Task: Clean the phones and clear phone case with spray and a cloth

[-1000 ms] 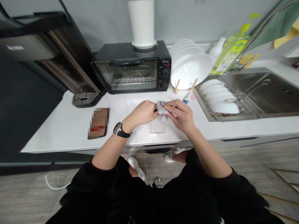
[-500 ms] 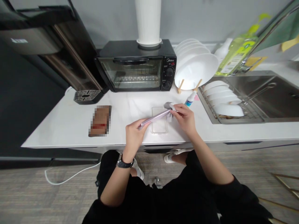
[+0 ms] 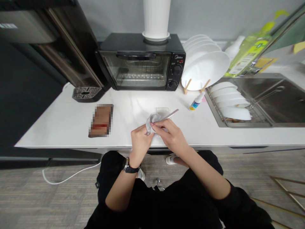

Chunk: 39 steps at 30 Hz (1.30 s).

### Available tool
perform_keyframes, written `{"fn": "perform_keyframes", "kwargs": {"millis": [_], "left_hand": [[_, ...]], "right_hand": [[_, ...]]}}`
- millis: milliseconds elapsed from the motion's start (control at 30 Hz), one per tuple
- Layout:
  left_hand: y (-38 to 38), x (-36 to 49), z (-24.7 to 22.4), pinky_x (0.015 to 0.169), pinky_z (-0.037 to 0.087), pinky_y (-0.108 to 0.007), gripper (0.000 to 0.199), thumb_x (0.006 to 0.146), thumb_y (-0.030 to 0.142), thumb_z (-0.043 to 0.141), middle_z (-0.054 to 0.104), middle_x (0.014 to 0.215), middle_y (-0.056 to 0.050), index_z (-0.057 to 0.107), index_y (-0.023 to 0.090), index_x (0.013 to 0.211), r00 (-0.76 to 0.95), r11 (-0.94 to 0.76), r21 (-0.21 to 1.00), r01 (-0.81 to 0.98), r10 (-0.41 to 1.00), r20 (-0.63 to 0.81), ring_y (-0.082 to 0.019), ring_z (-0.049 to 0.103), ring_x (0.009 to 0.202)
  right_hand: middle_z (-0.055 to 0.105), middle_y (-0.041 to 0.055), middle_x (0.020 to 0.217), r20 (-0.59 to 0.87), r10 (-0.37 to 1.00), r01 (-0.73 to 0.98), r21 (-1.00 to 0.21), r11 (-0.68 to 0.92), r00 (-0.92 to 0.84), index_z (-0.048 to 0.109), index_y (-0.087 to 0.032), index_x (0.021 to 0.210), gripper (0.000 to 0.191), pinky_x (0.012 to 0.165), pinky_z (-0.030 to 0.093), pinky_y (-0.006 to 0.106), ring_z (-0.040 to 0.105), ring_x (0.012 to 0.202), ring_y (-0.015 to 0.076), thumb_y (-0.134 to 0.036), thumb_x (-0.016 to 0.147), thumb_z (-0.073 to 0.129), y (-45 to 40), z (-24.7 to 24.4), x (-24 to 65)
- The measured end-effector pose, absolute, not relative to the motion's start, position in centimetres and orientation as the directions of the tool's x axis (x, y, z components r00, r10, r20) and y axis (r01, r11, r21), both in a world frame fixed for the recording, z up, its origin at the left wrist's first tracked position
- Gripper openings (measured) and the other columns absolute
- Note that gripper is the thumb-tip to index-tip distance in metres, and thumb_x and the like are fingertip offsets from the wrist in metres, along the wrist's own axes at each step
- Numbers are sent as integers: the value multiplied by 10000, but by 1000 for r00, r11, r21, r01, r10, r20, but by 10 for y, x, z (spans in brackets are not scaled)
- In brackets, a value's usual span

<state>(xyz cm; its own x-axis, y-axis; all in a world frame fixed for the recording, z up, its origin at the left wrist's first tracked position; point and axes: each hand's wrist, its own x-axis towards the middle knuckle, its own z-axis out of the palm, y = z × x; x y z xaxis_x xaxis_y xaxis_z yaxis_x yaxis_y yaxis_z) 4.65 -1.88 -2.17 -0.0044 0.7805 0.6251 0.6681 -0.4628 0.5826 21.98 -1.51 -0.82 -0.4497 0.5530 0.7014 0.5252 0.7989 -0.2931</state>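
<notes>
My left hand (image 3: 140,140) is closed on one end of a thin lilac phone (image 3: 172,114), held edge-on just above the counter. My right hand (image 3: 171,135) pinches a crumpled grey cloth (image 3: 152,119) against the phone near the left fingers. Part of the phone is hidden by the cloth and my right hand. Beneath them a clear phone case (image 3: 163,110) lies on the white counter (image 3: 128,111), partly covered by my hands. A small spray bottle (image 3: 195,103) with a blue and yellow label stands to the right, beyond my right hand.
A brown pixelated object (image 3: 101,121) lies at the left. A black toaster oven (image 3: 143,46) bears a white cylinder (image 3: 156,19). Behind stand a dark drinks dispenser (image 3: 71,51) and racked white plates (image 3: 206,68). Bowls (image 3: 234,111) sit by the sink (image 3: 281,105) at the right.
My right hand has moved the cloth left along the phone, from its far end to near my left fingers. The phone now hides less of the case's far end.
</notes>
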Motion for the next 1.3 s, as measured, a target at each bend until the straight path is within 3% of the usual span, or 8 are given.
{"fn": "perform_keyframes", "kwargs": {"millis": [100, 200, 500, 633, 733, 833, 1000, 1300], "left_hand": [[-20, 48, -21, 661, 549, -234, 141, 947, 287, 764, 809, 803, -18, 801, 188, 854, 2, -493, 603, 628, 775, 632, -142, 733, 684], [-21, 49, -20, 810, 623, -265, 156, 970, 316, 755, 851, 996, -40, 833, 213, 1058, 5, -524, 615, 590, 764, 646, -178, 809, 860], [-22, 50, -18, 790, 614, -245, 128, 958, 280, 768, 849, 968, -48, 826, 189, 1026, 8, -535, 590, 605, 744, 668, -170, 804, 835], [-20, 47, -21, 534, 465, -213, 305, 935, 192, 722, 692, 593, 6, 677, 165, 635, 12, -545, 520, 658, 698, 716, -103, 620, 515], [-20, 45, -24, 487, 397, -204, 412, 924, 149, 667, 584, 496, 28, 548, 169, 529, 7, -558, 493, 667, 667, 745, -77, 533, 451], [-21, 45, -24, 520, 444, -200, 354, 933, 212, 724, 659, 559, 12, 636, 162, 593, 14, -534, 512, 672, 701, 713, -90, 592, 496], [-24, 49, -20, 781, 622, -261, 164, 972, 329, 750, 850, 967, -51, 840, 205, 1031, 4, -519, 598, 611, 757, 653, -181, 802, 830], [-24, 48, -21, 802, 632, -273, 195, 973, 357, 751, 852, 975, -47, 849, 208, 1053, -20, -492, 641, 590, 784, 620, -180, 800, 823]], "right_hand": [[709, 74, 1162, 738, 571, 557, -322, 766, -360, 625, -341, 1480, 467, 874, 624, 364, 675, 1076, 218, -145, 1066, 532, 2, -11, 243], [689, 85, 1163, 739, 609, 572, -377, 729, -289, 658, -346, 1455, 459, 876, 631, 394, 673, 1087, 228, -148, 1067, 512, 22, -13, 271], [677, 97, 1166, 737, 624, 536, -428, 728, -259, 667, -337, 1454, 479, 870, 616, 403, 666, 1089, 240, -129, 1057, 498, 19, -11, 261], [696, 97, 1182, 755, 542, 452, -364, 814, -369, 546, -308, 1564, 550, 872, 620, 382, 661, 1062, 234, -118, 1048, 544, -13, -8, 220], [708, 99, 1155, 762, 506, 435, -327, 839, -404, 488, -278, 1603, 582, 867, 624, 381, 660, 1045, 235, -117, 1047, 553, -25, -8, 205], [704, 85, 1183, 752, 534, 430, -365, 826, -387, 502, -335, 1591, 574, 880, 626, 387, 667, 1067, 227, -122, 1059, 530, -19, -9, 214], [687, 94, 1167, 747, 616, 496, -448, 744, -249, 654, -329, 1467, 485, 860, 629, 397, 672, 1077, 226, -124, 1054, 503, 13, -12, 254], [708, 88, 1131, 713, 689, 550, -527, 648, -130, 740, -321, 1351, 391, 910, 627, 471, 691, 1069, 251, -192, 1043, 539, 26, -10, 266]]}}
